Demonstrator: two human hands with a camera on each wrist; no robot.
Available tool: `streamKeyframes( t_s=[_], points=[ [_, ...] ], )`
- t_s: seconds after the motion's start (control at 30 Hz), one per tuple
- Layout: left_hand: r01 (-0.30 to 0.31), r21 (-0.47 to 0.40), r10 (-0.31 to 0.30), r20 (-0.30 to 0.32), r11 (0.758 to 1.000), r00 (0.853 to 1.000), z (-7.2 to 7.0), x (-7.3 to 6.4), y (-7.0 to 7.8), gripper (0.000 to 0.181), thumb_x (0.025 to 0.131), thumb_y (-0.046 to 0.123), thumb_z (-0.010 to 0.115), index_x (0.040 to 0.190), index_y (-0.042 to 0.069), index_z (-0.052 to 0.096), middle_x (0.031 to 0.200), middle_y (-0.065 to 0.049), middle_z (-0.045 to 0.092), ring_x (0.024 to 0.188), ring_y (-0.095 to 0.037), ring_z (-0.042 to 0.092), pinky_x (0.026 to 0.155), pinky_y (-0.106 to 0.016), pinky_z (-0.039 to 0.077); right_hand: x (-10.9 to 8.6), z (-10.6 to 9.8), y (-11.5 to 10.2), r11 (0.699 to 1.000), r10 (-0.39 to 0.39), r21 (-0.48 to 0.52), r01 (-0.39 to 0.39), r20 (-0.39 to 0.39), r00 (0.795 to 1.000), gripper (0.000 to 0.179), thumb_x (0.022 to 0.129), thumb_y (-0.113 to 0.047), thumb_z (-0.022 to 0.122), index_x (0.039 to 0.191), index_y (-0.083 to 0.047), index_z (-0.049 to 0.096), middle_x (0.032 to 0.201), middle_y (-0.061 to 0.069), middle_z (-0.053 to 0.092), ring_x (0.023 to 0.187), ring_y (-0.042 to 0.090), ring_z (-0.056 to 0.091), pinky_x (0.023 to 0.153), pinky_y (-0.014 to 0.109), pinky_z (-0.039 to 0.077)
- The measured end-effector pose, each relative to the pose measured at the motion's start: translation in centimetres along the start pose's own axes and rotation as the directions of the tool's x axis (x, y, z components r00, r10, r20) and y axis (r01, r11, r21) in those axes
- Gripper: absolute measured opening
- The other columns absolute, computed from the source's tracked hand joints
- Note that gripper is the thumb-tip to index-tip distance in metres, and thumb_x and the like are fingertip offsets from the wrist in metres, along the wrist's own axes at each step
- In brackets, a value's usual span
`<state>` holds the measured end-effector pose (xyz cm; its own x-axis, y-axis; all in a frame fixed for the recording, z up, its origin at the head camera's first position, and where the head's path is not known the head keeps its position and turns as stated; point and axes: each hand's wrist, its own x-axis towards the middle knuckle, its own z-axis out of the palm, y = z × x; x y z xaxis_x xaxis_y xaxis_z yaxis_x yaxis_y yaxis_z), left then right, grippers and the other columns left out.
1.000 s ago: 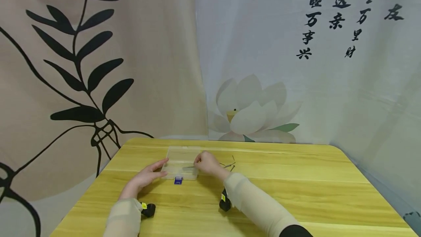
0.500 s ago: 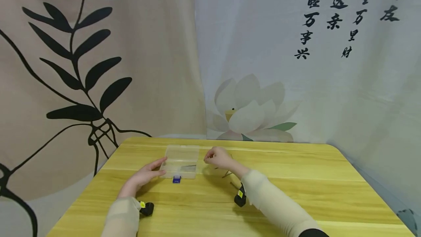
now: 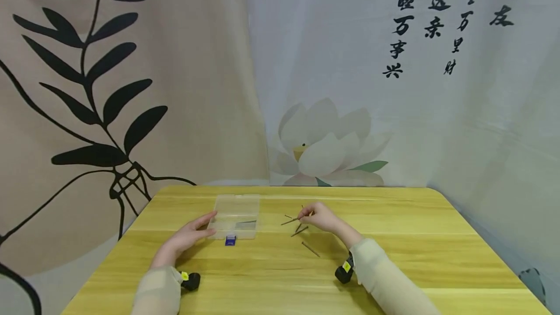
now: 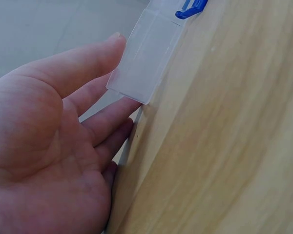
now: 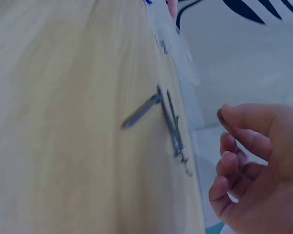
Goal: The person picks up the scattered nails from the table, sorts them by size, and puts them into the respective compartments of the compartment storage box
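A clear plastic box (image 3: 220, 227) stands at the table's left-middle, its lid raised toward the back. A blue latch (image 3: 230, 241) hangs at its front. Inside, a dark slim nail (image 3: 247, 221) shows through the wall. My left hand (image 3: 185, 237) rests against the box's left side; in the left wrist view the thumb is at its upper edge, the other fingers stretched along the end. My right hand (image 3: 321, 217) hovers over loose nails, fingers bent lightly. The right wrist view shows nails (image 5: 140, 111) lying on the wood, apart from the fingertips.
One nail (image 3: 310, 249) lies by itself nearer the front. A wooden table (image 3: 393, 237) carries everything. Behind it hangs printed cloth (image 3: 341, 62) with a plant and a lotus. Dark wrist cameras (image 3: 190, 282) sit on both sleeves.
My right hand has drawn away from the box, moving right to the loose nails. A nail now shows inside the box. My left hand stays at the box; the head view has shifted slightly.
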<state>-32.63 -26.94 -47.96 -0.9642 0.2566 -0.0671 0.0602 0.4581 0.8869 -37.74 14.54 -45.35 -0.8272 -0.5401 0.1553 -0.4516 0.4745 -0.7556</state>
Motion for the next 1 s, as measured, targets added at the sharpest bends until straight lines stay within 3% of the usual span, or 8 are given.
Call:
streamKeyframes(
  t_s=[0.17,0.3,0.47,0.8,1.0],
  points=[
    [-0.008,-0.004,0.008,0.006,1.000,1.000,-0.1,-0.3,-0.1,0.067,0.098,0.025,0.059,0.154,0.009,0.025,0.157,-0.023,0.018,0.142,-0.047,0.011,0.107,-0.067,0.018,-1.0,0.3,1.5,0.996,0.080,0.045,-0.079,-0.042,0.996,0.015,0.091,-0.005,0.063,0.100,0.003,0.072,0.100,0.008,0.068,0.080,0.018,0.057,0.067,0.032,0.048],
    [-0.010,-0.009,0.010,0.010,1.000,1.000,-0.2,-0.3,-0.2,0.067,0.098,0.025,0.059,0.154,0.010,0.025,0.157,-0.023,0.017,0.142,-0.047,0.011,0.106,-0.068,0.019,-1.3,0.7,2.4,0.983,0.174,0.076,-0.167,-0.097,0.980,0.014,0.088,-0.005,0.067,0.099,0.001,0.074,0.103,0.010,0.070,0.093,0.021,0.062,0.074,0.035,0.053],
    [-0.013,-0.006,0.013,0.008,1.000,1.000,-0.3,-0.2,-0.3,0.067,0.098,0.025,0.059,0.154,0.009,0.026,0.157,-0.023,0.018,0.142,-0.046,0.011,0.107,-0.067,0.018,-1.6,0.9,2.6,0.965,0.250,0.112,-0.236,-0.137,0.958,0.015,0.084,-0.006,0.072,0.098,-0.001,0.076,0.101,0.011,0.071,0.091,0.022,0.062,0.070,0.035,0.053],
    [-0.030,-0.011,0.030,0.019,0.999,0.999,-0.2,0.0,-0.7,0.067,0.098,0.024,0.059,0.154,0.009,0.025,0.157,-0.021,0.019,0.142,-0.046,0.010,0.108,-0.066,0.016,-1.8,1.2,2.7,0.959,0.271,0.123,-0.256,-0.133,0.953,0.020,0.080,-0.003,0.075,0.101,-0.002,0.076,0.102,0.009,0.071,0.100,0.024,0.061,0.073,0.034,0.051],
    [-0.015,-0.013,0.015,0.005,1.000,1.000,-0.2,-0.1,-0.4,0.066,0.098,0.023,0.058,0.154,0.009,0.026,0.157,-0.021,0.019,0.143,-0.045,0.010,0.108,-0.066,0.015,-1.8,1.2,2.3,0.966,0.248,0.101,-0.238,-0.107,0.963,0.021,0.080,-0.002,0.075,0.101,-0.002,0.076,0.103,0.010,0.072,0.108,0.032,0.061,0.089,0.046,0.050]
  ],
)
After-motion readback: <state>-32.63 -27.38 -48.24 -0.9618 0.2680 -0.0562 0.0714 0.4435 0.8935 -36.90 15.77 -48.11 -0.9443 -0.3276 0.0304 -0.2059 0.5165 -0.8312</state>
